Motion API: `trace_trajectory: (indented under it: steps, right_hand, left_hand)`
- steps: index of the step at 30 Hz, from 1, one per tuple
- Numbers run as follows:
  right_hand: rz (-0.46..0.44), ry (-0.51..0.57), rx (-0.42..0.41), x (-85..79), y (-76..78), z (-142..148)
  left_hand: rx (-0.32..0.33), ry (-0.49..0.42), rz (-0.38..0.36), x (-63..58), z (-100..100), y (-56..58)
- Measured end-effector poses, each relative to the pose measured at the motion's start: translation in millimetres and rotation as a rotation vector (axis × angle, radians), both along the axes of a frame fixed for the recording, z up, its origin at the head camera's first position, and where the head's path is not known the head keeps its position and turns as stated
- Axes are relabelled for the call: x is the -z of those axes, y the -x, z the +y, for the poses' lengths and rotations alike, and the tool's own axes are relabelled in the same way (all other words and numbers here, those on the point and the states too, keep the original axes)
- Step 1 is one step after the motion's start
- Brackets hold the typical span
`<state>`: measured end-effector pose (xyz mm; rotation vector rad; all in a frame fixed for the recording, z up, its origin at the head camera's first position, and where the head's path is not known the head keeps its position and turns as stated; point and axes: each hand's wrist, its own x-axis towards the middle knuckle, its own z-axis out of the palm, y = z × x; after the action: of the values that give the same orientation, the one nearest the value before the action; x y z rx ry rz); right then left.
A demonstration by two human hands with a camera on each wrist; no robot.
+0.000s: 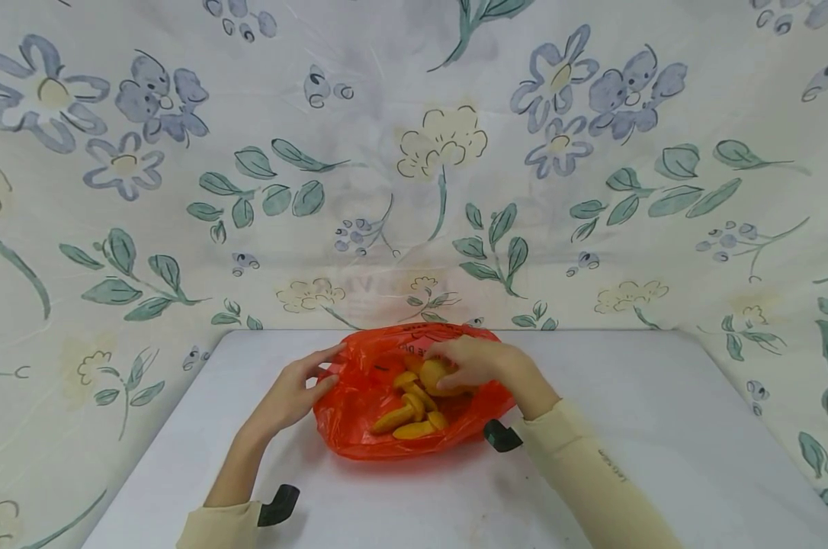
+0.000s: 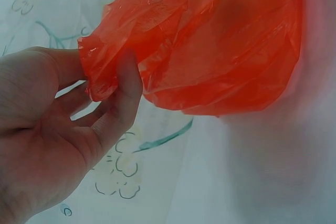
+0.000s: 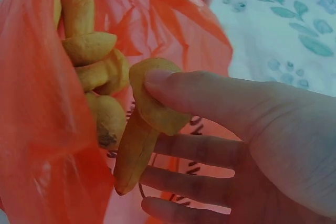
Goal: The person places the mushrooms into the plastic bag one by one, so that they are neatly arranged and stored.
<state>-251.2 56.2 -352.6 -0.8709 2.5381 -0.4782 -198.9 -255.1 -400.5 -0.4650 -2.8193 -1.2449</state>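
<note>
A red plastic bag (image 1: 345, 415) lies with its mouth wide, and several yellow-brown mushrooms (image 1: 395, 418) rest in it. My left hand (image 1: 293, 393) pinches the bag's left edge; in the left wrist view the thumb and fingers hold a fold of the plastic (image 2: 100, 72). Over the bag's right side, my right hand (image 1: 479, 362) pinches one mushroom (image 3: 139, 148) by its broad cap, thumb on top. The stem of that mushroom points down and away from the thumb. Other mushrooms (image 3: 100, 72) sit beside it within the bag.
The bag stands on a white table (image 1: 386, 511), towards its far edge. A cloth with a floral print (image 1: 359, 175) hangs behind and along the sides. Dark wrist-worn pieces (image 1: 279, 505) stick out by both cream sleeves (image 1: 579, 465).
</note>
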Motion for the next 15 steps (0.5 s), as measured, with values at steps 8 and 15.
trace_trajectory:
  steps: [8,15]
  right_hand:
    - [0.026,-0.076,0.026,5.2,-0.6,-11]
    - [0.022,-0.114,0.027,7.8,0.2,-19]
  left_hand:
    - [-0.008,-0.003,-0.004,1.1,0,1.5]
    - [-0.003,0.003,-0.002,2.1,-1,0.9]
